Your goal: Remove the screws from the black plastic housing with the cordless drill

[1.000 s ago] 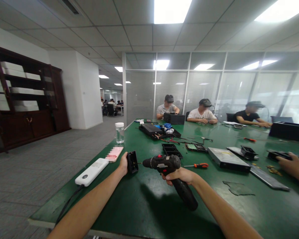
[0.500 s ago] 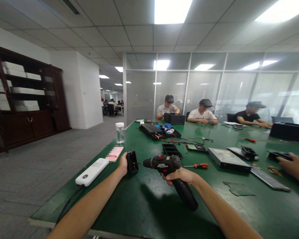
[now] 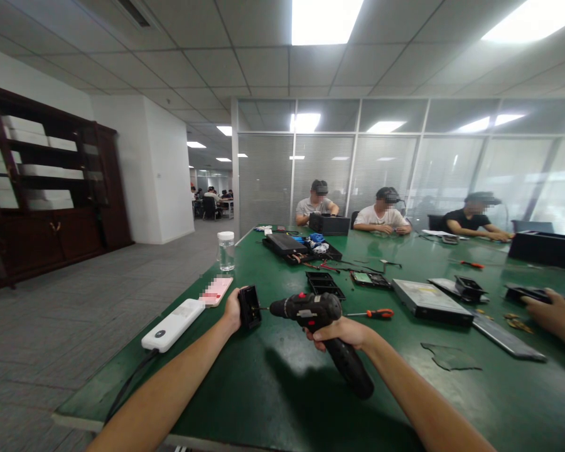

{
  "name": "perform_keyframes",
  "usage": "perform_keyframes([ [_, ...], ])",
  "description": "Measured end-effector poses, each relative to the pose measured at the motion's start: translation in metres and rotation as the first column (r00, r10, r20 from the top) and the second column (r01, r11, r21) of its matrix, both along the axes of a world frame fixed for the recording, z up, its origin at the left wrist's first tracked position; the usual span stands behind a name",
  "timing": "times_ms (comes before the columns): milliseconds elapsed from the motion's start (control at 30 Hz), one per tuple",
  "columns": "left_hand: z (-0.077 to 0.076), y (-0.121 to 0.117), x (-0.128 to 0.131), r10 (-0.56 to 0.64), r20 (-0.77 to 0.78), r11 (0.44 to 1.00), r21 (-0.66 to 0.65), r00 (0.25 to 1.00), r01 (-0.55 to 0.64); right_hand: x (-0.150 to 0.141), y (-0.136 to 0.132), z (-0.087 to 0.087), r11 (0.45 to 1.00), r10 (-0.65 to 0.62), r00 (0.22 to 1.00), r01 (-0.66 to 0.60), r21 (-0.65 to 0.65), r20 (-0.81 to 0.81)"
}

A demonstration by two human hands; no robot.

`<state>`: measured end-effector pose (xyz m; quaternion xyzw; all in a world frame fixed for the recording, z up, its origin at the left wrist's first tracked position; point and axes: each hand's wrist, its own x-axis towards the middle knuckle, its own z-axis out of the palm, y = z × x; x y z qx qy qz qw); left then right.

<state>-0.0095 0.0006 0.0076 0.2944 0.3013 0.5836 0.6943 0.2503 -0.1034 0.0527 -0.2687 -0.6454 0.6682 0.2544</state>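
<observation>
My left hand is closed around the back of a small black plastic housing, its open side turned toward the drill. The fingers behind it are hidden. My right hand grips the handle of a black cordless drill that points left. The drill's thin bit reaches into the housing; whether it touches a screw is too small to tell. Just beyond the drill lies a black compartmented frame. A screwdriver with an orange and black handle rests to the right of the drill.
At left are a white power bank with a cable, a pink phone and a clear jar. A silver drive and a glass-like shard lie right. A co-worker's hand holds a black part. Several people sit behind.
</observation>
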Motion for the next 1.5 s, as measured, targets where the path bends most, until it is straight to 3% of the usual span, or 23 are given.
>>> perform_keyframes([
  [167,0.001,0.000,0.001,0.031,-0.014,0.997,-0.075,0.999,-0.032,-0.002,-0.002,0.002,1.000,-0.011,1.000,0.011,-0.002,-0.004],
  [600,-0.002,0.002,0.000,0.000,-0.011,1.000,-0.029,1.000,0.000,-0.006,-0.019,0.018,0.996,-0.089,0.994,0.087,0.036,0.057],
  [1067,-0.003,0.003,-0.001,-0.053,-0.027,0.999,0.010,0.998,0.053,0.001,0.001,-0.001,1.000,-0.005,1.000,0.005,-0.002,0.006],
  [1500,0.000,0.000,-0.001,-0.045,-0.029,0.999,-0.029,0.999,0.044,0.000,0.000,-0.001,1.000,-0.006,1.000,0.005,-0.015,-0.019],
])
